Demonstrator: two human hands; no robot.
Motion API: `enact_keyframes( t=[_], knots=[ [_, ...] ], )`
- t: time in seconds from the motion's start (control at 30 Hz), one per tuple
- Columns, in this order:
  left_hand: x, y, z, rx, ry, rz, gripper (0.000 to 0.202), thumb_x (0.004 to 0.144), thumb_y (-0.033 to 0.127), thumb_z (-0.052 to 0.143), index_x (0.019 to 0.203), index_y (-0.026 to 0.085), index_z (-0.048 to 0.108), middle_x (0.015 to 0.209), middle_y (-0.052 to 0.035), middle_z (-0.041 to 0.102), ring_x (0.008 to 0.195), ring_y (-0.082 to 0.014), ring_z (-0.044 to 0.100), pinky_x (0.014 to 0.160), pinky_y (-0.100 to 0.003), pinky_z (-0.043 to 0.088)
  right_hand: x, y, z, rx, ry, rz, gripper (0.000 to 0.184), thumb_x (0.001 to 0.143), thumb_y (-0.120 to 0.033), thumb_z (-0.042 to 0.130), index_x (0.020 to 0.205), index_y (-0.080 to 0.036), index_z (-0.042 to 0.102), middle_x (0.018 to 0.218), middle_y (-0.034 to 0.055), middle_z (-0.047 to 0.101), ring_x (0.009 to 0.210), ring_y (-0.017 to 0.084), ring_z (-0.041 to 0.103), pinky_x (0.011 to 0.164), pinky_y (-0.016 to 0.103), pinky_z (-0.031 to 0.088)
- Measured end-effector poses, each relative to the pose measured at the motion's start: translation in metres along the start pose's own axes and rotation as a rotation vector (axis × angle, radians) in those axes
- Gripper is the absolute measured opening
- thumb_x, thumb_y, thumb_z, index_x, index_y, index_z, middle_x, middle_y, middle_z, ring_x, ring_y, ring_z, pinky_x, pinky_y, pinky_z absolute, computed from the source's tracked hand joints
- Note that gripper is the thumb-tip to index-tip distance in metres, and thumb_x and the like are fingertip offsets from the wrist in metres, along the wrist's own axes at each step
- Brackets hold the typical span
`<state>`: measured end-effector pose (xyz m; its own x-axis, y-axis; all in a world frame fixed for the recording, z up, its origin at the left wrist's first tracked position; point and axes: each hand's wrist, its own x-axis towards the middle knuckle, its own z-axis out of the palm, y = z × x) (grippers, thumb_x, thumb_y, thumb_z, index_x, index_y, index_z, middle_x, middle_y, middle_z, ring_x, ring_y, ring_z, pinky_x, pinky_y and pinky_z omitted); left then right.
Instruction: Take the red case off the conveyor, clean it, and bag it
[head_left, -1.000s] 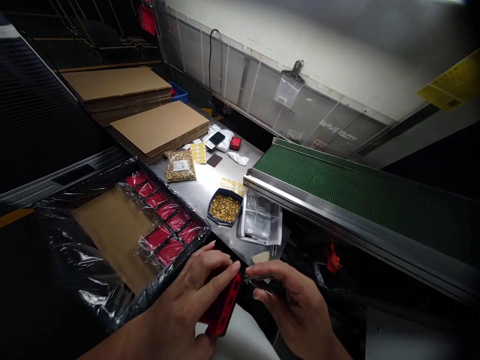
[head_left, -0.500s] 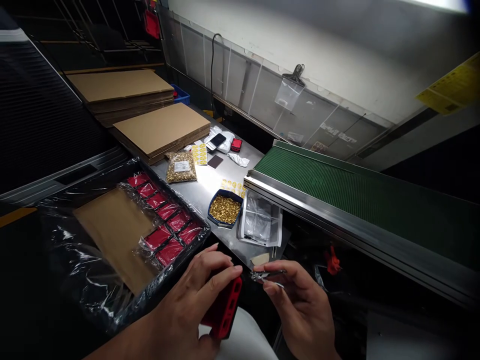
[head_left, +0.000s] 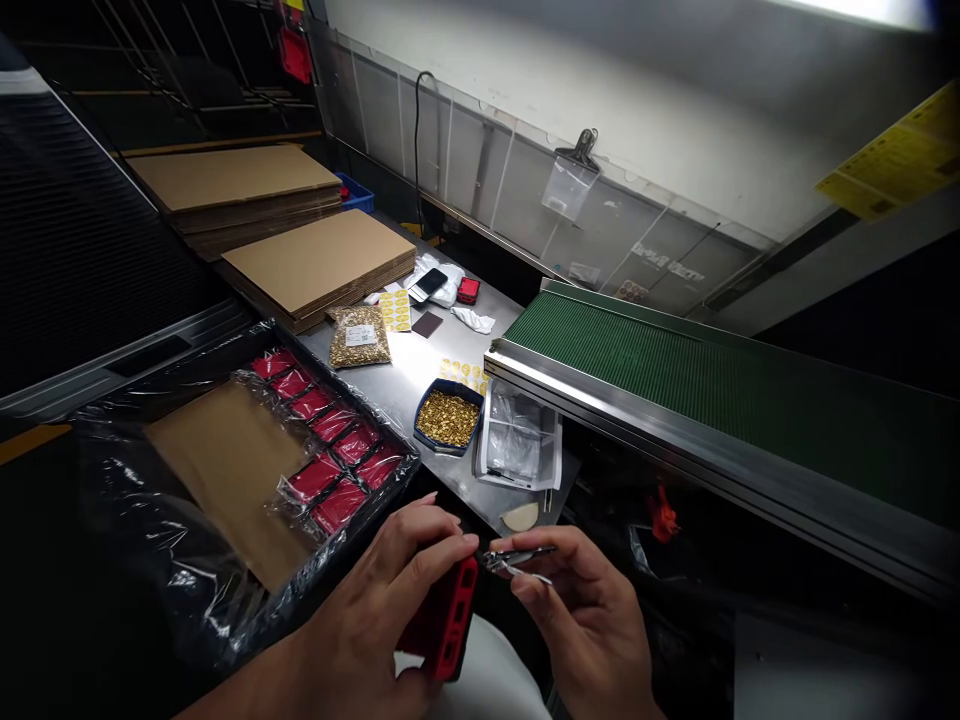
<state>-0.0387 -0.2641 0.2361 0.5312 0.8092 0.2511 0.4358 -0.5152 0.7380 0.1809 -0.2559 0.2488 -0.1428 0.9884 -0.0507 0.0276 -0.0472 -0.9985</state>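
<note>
- Head cam looking down at a metal bench (head_left: 409, 365). The left hand (head_left: 390, 600) is wrapped around a red case (head_left: 442, 625), fingers curled over its top edge. It holds the case on edge, low in the frame, just in front of the bench's near edge.
- The right hand (head_left: 592, 620) pinches a pair of slim metal tweezers (head_left: 514, 560) between thumb and fingers, with the rest of the hand loosely curled.
- The tweezer tips point left and sit right at the top corner of the red case, next to the left fingertips. Can't tell if the tips are gripping anything or actually touching the case, it's too small.
- On the bench just behind the hands there's a blue dish (head_left: 452, 386) full of tiny gold parts, with a stack of clear plastic bags (head_left: 520, 445) right beside it.
- Off to the left is a black tray (head_left: 180, 590) lined with crinkly film. It has a row of bagged red pieces (head_left: 330, 460) along one side and a brown cardboard sheet (head_left: 225, 470) next to them.
- Further back: a bag of gold parts (head_left: 360, 335), a yellow sticker sheet (head_left: 396, 308), a phone (head_left: 430, 283) and stacks of flat cardboard (head_left: 319, 255).
- A green conveyor belt (head_left: 675, 370) runs off to the right, its end just beside the plastic bags.
</note>
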Motion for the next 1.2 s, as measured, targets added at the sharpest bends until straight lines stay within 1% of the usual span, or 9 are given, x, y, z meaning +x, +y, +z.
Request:
enact_keyframes(
  t=[0.2,0.4,0.6,0.8,0.97,1.03,1.07,1.13,1.2],
  knots=[
    [-0.004,0.002,0.002,-0.003,0.015,-0.011,0.086,0.061,-0.001,0.050,0.143,0.018,0.033,0.137,-0.0112,0.032,0.136,-0.0279,0.030,0.119,-0.047,0.027,-0.001,0.004,0.005,0.079,-0.017,0.040,0.015,0.086,-0.024,0.065,0.101,-0.020,0.065,0.097,0.0083,0.073,0.088,0.018,0.070,0.076,0.024,0.061],
    [-0.007,0.002,0.003,-0.029,0.039,-0.025,0.087,0.059,-0.002,0.052,0.141,0.017,0.033,0.138,-0.0103,0.032,0.138,-0.0273,0.027,0.119,-0.043,0.028,-0.004,0.007,0.001,0.027,0.109,-0.011,0.016,0.088,-0.022,0.063,0.104,-0.024,0.061,0.098,0.0049,0.073,0.083,0.014,0.071,0.075,0.018,0.060],
    [-0.007,0.000,0.003,-0.041,0.050,0.013,0.081,0.064,-0.001,0.054,0.140,0.015,0.034,0.137,-0.0123,0.034,0.137,-0.0276,0.029,0.119,-0.045,0.028,-0.007,0.003,0.004,0.038,0.021,-0.018,0.019,0.085,-0.023,0.066,0.103,-0.022,0.063,0.099,0.0073,0.073,0.084,0.015,0.070,0.074,0.020,0.059],
    [-0.008,0.001,0.003,-0.030,0.052,0.021,0.081,0.065,0.000,0.055,0.141,0.016,0.033,0.137,-0.0135,0.034,0.136,-0.0294,0.031,0.116,-0.047,0.032,-0.007,0.003,0.008,0.059,-0.004,0.001,0.017,0.085,-0.024,0.066,0.102,-0.021,0.065,0.098,0.0080,0.072,0.085,0.016,0.070,0.079,0.024,0.059],
    [-0.009,0.000,0.003,-0.026,0.039,0.007,0.081,0.066,-0.001,0.055,0.141,0.017,0.033,0.138,-0.0135,0.034,0.137,-0.0297,0.030,0.116,-0.048,0.033,-0.004,0.006,0.008,0.190,-0.049,0.046,0.015,0.088,-0.023,0.062,0.103,-0.022,0.062,0.097,0.0065,0.073,0.085,0.015,0.071,0.078,0.023,0.060],
    [-0.009,0.000,0.004,-0.028,0.043,0.007,0.083,0.064,-0.001,0.054,0.141,0.018,0.033,0.138,-0.0132,0.034,0.137,-0.0299,0.030,0.115,-0.048,0.034,-0.004,0.006,0.008,0.204,-0.032,0.053,0.014,0.089,-0.024,0.061,0.103,-0.022,0.061,0.096,0.0055,0.073,0.082,0.014,0.071,0.077,0.023,0.060],
    [-0.010,0.000,0.005,-0.031,0.050,0.004,0.083,0.064,-0.001,0.054,0.141,0.018,0.033,0.138,-0.0129,0.035,0.137,-0.0300,0.030,0.115,-0.047,0.035,-0.004,0.006,0.008,0.178,-0.011,0.041,0.013,0.090,-0.024,0.060,0.103,-0.022,0.060,0.097,0.0054,0.072,0.082,0.014,0.071,0.077,0.022,0.059],
    [-0.010,0.000,0.007,-0.031,0.064,-0.021,0.082,0.064,0.000,0.053,0.141,0.020,0.033,0.138,-0.0123,0.034,0.137,-0.0303,0.031,0.114,-0.046,0.036,-0.004,0.005,0.006,0.092,0.015,-0.022,0.016,0.092,-0.028,0.056,0.107,-0.023,0.058,0.104,0.0063,0.071,0.091,0.016,0.069,0.081,0.024,0.059],
    [-0.011,0.000,0.008,-0.015,0.069,-0.052,0.081,0.065,0.001,0.052,0.141,0.021,0.033,0.138,-0.0116,0.034,0.137,-0.0302,0.031,0.113,-0.045,0.038,-0.005,0.004,0.003,-0.031,-0.061,-0.160,0.021,0.093,-0.032,0.053,0.113,-0.025,0.053,0.114,0.0075,0.068,0.111,0.021,0.062,0.094,0.034,0.055]
  ],
)
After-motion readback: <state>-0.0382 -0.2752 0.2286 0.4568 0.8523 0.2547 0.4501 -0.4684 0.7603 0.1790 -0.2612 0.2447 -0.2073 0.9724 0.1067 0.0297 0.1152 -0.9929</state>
